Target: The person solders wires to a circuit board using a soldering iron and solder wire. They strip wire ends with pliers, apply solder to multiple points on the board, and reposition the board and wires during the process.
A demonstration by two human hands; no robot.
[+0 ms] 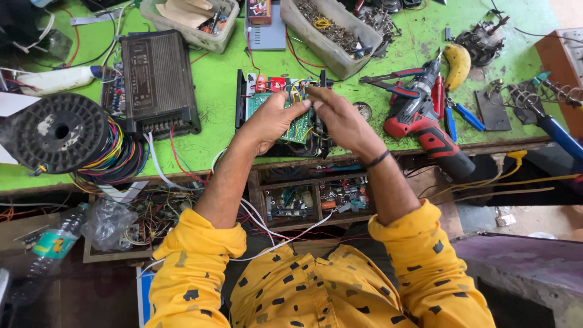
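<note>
Hands — left hand (267, 121), right hand (343, 121) — on green circuit board (299, 127)

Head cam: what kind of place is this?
Most likely an electronics repair bench. Both hands work on a green circuit board on a green table, with a wire spool, a red drill and bins of parts around.

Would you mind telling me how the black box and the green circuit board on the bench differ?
The black box is closed, ribbed and untouched; the green circuit board is bare, wired, and handled by the left hand and right hand. The box looks larger. Both rest on the green bench.
</note>
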